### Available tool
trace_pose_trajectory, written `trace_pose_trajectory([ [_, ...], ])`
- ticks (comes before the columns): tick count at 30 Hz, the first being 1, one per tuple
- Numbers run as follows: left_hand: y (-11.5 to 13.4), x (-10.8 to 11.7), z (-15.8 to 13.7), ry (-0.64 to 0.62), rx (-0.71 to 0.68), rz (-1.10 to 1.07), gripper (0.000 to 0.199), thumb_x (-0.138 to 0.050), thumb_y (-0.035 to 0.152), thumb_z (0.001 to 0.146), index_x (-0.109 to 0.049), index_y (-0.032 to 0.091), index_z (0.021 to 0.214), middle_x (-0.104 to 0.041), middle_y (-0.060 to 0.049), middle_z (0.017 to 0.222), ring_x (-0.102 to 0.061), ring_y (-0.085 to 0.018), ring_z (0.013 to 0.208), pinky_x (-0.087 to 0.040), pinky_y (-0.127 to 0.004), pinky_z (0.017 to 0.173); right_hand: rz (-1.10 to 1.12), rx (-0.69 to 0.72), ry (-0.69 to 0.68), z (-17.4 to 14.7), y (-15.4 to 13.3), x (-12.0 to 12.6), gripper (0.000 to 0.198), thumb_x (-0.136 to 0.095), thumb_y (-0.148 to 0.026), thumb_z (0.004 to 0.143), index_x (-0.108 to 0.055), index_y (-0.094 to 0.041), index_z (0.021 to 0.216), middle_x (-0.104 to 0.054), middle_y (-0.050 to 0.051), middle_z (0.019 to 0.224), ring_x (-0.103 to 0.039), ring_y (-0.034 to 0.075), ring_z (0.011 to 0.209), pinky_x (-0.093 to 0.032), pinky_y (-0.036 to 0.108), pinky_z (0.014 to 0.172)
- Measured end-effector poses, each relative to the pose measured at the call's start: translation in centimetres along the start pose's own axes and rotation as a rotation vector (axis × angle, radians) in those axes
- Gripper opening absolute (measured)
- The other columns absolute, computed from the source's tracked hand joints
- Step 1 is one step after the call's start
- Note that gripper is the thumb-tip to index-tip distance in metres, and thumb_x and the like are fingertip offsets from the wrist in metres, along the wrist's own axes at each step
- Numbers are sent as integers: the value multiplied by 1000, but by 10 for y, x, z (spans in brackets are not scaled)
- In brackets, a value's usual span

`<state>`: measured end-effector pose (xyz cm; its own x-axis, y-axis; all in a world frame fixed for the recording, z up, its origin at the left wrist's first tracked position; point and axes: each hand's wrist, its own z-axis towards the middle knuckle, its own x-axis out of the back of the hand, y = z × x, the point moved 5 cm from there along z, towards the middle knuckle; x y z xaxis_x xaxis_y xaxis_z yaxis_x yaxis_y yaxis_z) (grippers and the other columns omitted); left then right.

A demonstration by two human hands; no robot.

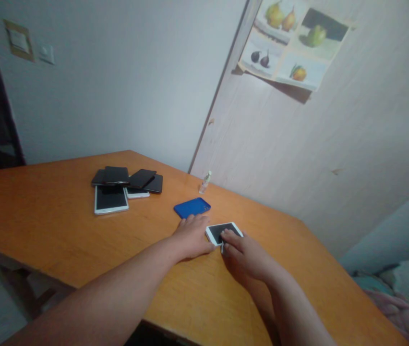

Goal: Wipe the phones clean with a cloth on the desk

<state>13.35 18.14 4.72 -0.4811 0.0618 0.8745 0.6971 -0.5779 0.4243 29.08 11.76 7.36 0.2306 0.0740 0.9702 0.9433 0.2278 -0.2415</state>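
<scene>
A white smartphone (216, 233) with a dark screen lies face up on the wooden table, between my two hands. My left hand (192, 238) is at its left end, thumb by the near corner and fingers by the far one, closed about that end. Over the right part of the screen sits my right hand (247, 252), its bent fingers pressed together. A small white bit (222, 248) shows under those fingertips; its kind is too small to make out. Just beyond my left hand lies a blue phone case (192, 207).
On the left of the table (128, 254) several dark phones or tablets (116, 175) are piled, with a white-framed tablet (111, 199) in front. A small clear bottle (205, 182) stands near the wall. Fruit pictures (294, 43) hang above; bedding (406, 283) is at the right.
</scene>
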Motion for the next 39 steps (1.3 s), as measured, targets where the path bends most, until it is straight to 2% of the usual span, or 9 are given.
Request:
trace_pose_trajectory([
  [3, 0, 1, 0, -5, -3, -4, 67, -65, 61, 71, -55, 25, 125, -58, -10, 130, -53, -35, 118, -45, -46, 96, 103, 102, -54, -3, -9, -2, 45, -42, -33, 95, -60, -30, 137, -55, 0, 146, -48, 23, 136, -31, 41, 117],
  [9, 2, 3, -1, -32, -17, 3, 50, -65, 59, 72, -64, 28, 111, -60, -8, 118, -55, -34, 112, -47, -46, 91, 68, -174, 26, 0, 32, 9, 44, -41, -28, 93, -67, -29, 129, -74, 3, 119, -67, 25, 110, -47, 37, 98],
  [12, 3, 4, -1, -28, -23, 1, 49, -65, 56, 72, -64, 27, 111, -60, -9, 120, -55, -34, 111, -47, -46, 91, 8, -196, 20, -1, 27, 11, 40, -42, -26, 92, -70, -29, 121, -77, 3, 107, -69, 25, 101, -48, 36, 93],
  [17, 4, 5, -3, -28, -27, -5, 49, -65, 57, 73, -64, 27, 111, -60, -9, 120, -54, -34, 113, -47, -46, 92, 65, 11, -40, -5, -3, 4, 44, -41, -33, 94, -67, -26, 128, -65, 4, 135, -62, 26, 120, -45, 37, 102],
  [19, 4, 5, -3, -29, -29, -3, 49, -64, 58, 73, -64, 27, 111, -60, -9, 119, -55, -34, 112, -47, -45, 91, 108, -8, -33, -4, 4, 2, 47, -40, -35, 94, -63, -25, 134, -61, 4, 140, -59, 25, 124, -44, 36, 103],
  [25, 2, 3, 0, -24, -25, 6, 50, -65, 57, 72, -64, 26, 112, -60, -9, 120, -55, -34, 110, -46, -45, 90, 7, -257, 24, 1, 48, 8, 38, -44, -25, 91, -74, -24, 114, -78, 6, 99, -69, 23, 93, -47, 31, 83],
  [34, 2, 3, -1, -27, -22, -8, 49, -64, 60, 73, -65, 27, 108, -60, -9, 121, -54, -34, 112, -45, -44, 90, 267, 164, -84, -12, -27, 7, 44, -44, -27, 94, -63, -28, 134, -71, 3, 122, -67, 22, 105, -49, 34, 95],
  [36, 4, 5, -2, -36, -19, -4, 49, -64, 59, 73, -65, 26, 109, -60, -9, 119, -54, -35, 112, -45, -45, 90, 281, 130, -73, -9, -18, 7, 46, -45, -26, 93, -61, -27, 136, -70, 3, 126, -67, 22, 106, -49, 34, 94],
  [39, 6, 7, -2, -47, -16, -5, 49, -66, 54, 72, -66, 27, 113, -61, -9, 118, -54, -34, 111, -45, -45, 90, 175, -59, 14, -3, 17, 8, 46, -45, -25, 91, -64, -24, 133, -70, 6, 125, -67, 24, 107, -49, 35, 93],
])
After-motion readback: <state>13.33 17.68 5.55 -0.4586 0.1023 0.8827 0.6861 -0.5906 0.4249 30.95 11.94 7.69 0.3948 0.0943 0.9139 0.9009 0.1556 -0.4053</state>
